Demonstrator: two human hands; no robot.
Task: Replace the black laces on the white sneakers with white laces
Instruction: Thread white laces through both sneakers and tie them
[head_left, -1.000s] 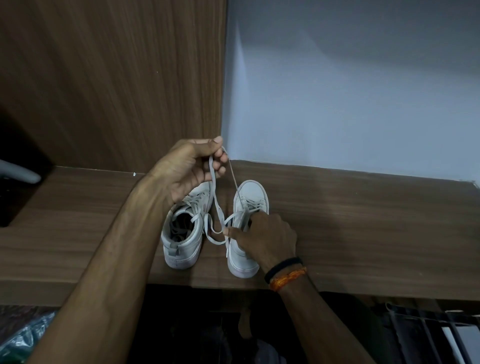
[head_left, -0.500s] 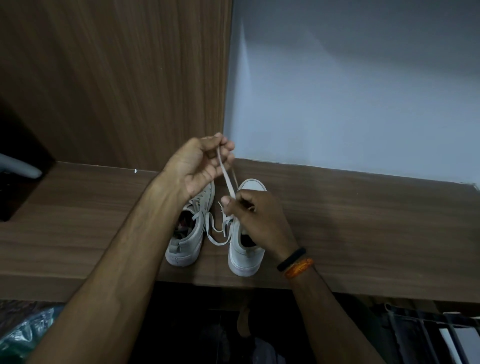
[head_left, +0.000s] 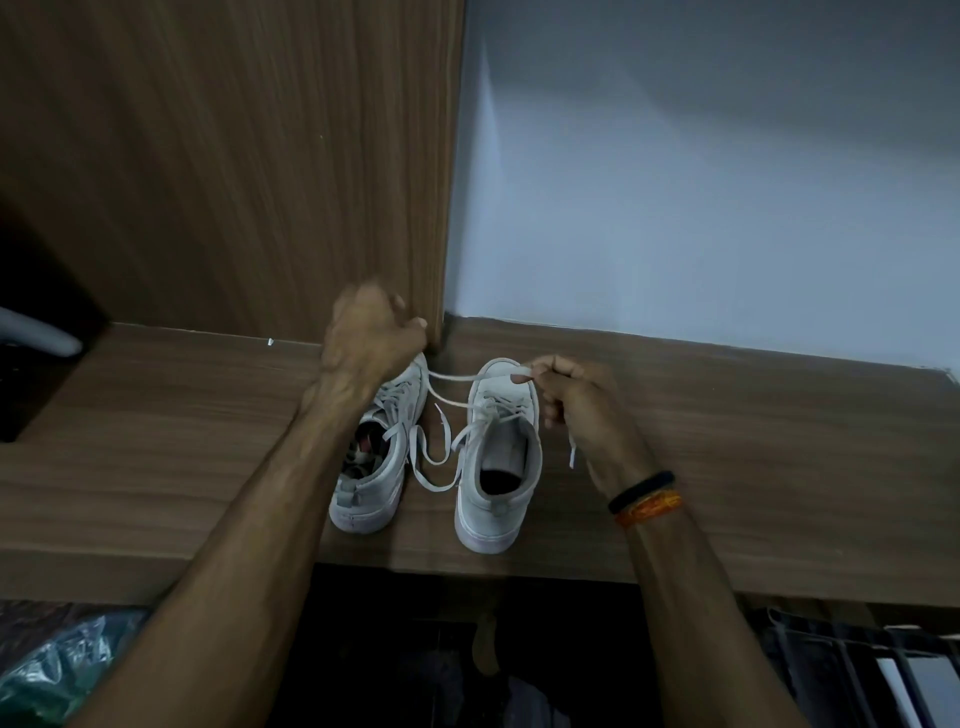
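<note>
Since a moment ago my two hands have pulled apart: the left hand has swung up and left, over the toe of the left sneaker, and the right hand has moved out to the right, so the white lace that ran steeply up between them now stretches almost level across the gap.

From the head camera, the only view I have: the left hand is clenched in a fist with the lace running into it from below; the fingers themselves I can't see, the back of the hand hides them. The right hand pinches the other end of the lace between thumb and forefinger, right over the toe of the right sneaker, the other fingers curled. A loose lace tail hangs down below that hand.

Both sneakers stand side by side, toes away from me, near the front edge of the wooden shelf. Slack loops of lace droop into the gap between them. My left forearm crosses over the left sneaker and hides most of its lacing.

Around them: a wooden panel rises behind on the left, a pale wall on the right. A black band and an orange band sit on my right wrist. A grey handle pokes in at far left. Below the shelf, crumpled plastic and a dark rack.
</note>
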